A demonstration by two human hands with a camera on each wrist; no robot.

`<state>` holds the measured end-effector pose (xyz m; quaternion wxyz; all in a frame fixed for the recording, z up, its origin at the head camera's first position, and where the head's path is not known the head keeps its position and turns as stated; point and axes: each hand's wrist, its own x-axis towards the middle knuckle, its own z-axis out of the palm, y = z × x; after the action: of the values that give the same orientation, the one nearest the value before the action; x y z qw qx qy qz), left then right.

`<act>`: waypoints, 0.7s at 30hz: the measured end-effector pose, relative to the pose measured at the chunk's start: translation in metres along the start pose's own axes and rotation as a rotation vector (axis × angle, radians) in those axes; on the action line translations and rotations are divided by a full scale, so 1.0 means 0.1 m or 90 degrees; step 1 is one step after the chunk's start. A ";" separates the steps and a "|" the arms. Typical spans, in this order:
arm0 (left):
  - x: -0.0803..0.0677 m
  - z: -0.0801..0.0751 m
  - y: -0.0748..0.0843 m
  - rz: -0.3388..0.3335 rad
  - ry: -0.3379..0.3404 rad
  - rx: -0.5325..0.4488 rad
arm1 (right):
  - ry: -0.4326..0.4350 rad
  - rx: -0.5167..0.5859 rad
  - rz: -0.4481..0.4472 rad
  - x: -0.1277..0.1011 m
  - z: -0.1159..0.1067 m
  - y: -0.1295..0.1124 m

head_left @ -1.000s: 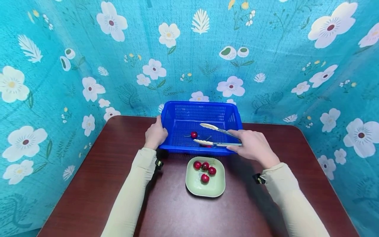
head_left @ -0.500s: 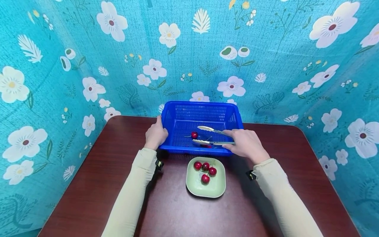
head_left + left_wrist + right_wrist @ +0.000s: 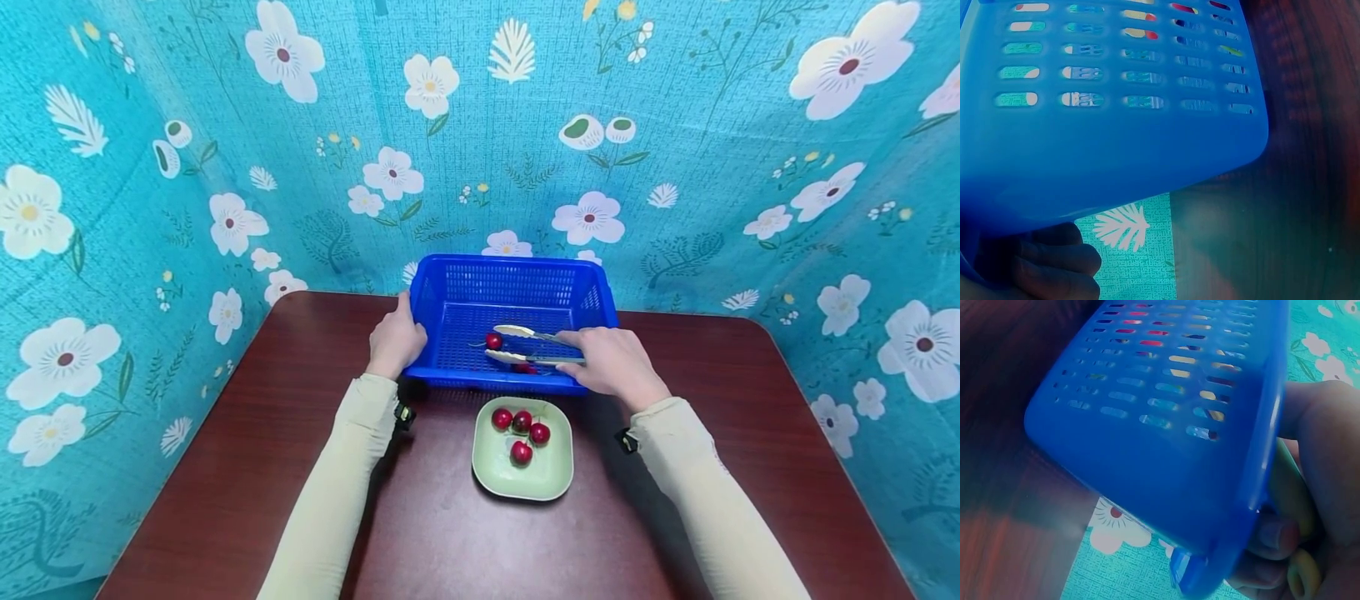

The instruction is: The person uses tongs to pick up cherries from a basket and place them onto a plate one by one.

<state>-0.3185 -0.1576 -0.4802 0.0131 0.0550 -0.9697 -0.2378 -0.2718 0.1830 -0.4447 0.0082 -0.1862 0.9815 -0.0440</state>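
A blue slotted basket (image 3: 517,271) stands at the far side of the brown table (image 3: 300,467). My left hand (image 3: 393,340) grips its left rim; in the left wrist view its fingers (image 3: 1054,265) curl under the basket wall (image 3: 1104,131). My right hand (image 3: 611,360) holds metal tongs (image 3: 528,346) with pale tips, jaws apart, reaching inside the basket. A red cherry (image 3: 492,340) lies between the tong tips; another cherry (image 3: 522,367) shows under the lower arm. The right wrist view shows the basket wall (image 3: 1166,419) and my fingers (image 3: 1316,487) close up.
A pale green square plate (image 3: 552,479) with several red cherries (image 3: 520,431) sits just in front of the basket. A blue flowered cloth (image 3: 187,167) walls in the table on three sides.
My right hand and the tongs have moved left, deeper into the basket, and the tips have narrowed around the cherry. The left hand has stayed on the rim.
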 end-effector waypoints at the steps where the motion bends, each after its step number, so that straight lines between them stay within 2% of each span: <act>1: 0.00 0.00 0.00 0.000 -0.001 -0.001 | -0.002 -0.001 0.002 0.01 0.01 0.00; 21: 0.01 0.00 -0.01 0.002 -0.001 -0.002 | -0.004 -0.017 0.000 0.03 0.05 -0.03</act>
<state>-0.3191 -0.1583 -0.4803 0.0126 0.0532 -0.9693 -0.2396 -0.2734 0.1786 -0.4490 0.0089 -0.1865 0.9820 -0.0301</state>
